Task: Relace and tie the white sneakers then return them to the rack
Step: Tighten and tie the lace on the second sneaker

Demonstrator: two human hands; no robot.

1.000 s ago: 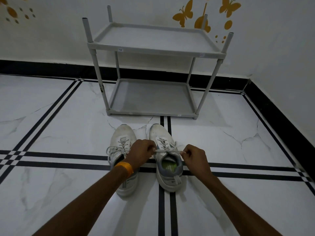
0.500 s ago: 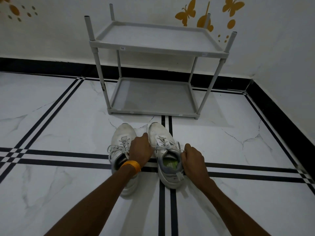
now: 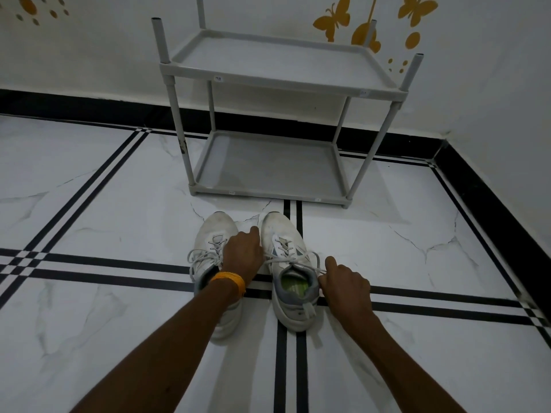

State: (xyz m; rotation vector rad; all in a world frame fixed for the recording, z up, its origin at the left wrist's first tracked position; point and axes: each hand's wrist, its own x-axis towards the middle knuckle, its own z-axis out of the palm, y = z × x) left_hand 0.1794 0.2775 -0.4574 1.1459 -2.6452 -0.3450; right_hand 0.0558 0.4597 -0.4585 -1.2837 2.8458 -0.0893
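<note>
Two white sneakers stand side by side on the floor, toes toward the rack. The left sneaker (image 3: 208, 234) has a loose lace bow. The right sneaker (image 3: 281, 231) shows a green insole and lace loops spread over its opening. My left hand (image 3: 243, 254), with an orange wristband, reaches down into the gap between the shoes, against the right sneaker's inner side; its grip is hidden. My right hand (image 3: 346, 286) curls its fingers on the right sneaker's outer collar, with a lace loop by the index finger. The grey two-shelf rack (image 3: 277, 79) stands just beyond.
The rack backs onto a white wall with yellow butterfly stickers (image 3: 332, 20). A black skirting (image 3: 89, 105) runs along the wall and down the right side. The floor is white marble with black inlay stripes (image 3: 119, 263).
Both hands have let go of the lace ends they were pulling apart over the right sneaker. They dropped to the sneaker's two sides, and the view moved a little closer.
</note>
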